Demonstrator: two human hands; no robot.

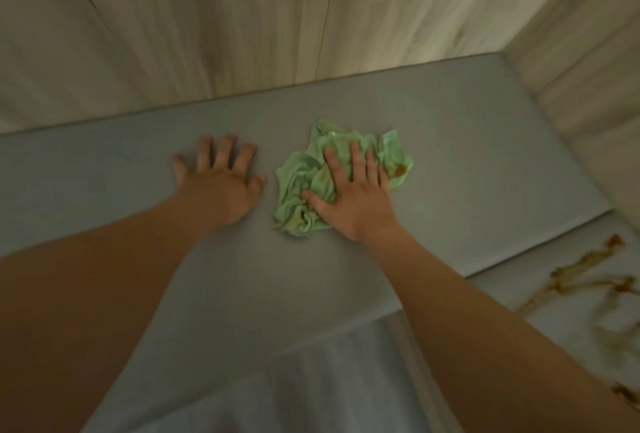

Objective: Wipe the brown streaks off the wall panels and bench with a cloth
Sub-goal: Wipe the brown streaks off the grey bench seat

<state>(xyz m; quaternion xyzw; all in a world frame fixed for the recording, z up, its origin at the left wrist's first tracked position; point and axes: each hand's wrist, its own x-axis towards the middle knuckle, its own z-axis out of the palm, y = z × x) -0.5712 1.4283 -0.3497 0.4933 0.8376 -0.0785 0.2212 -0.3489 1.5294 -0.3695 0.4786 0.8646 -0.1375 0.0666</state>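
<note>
A crumpled green cloth (pixel 301 183) with brown stains lies on the grey bench (pixel 467 162). My right hand (pixel 349 190) presses flat on the cloth with straight, spread fingers. To the left of the cloth, my left hand (pixel 221 179) rests flat on the bare bench, fingers spread. Pale wood-grain wall panels (pixel 242 17) rise behind the bench and along its right side. Brown streaks (pixel 588 280) mark the pale surface below the bench's front edge at the lower right.
A side wall panel (pixel 588 86) closes off the bench at the right. A dark seam (pixel 327 13) runs down the back panels. White fabric (pixel 311 380) shows at the bottom centre between my arms.
</note>
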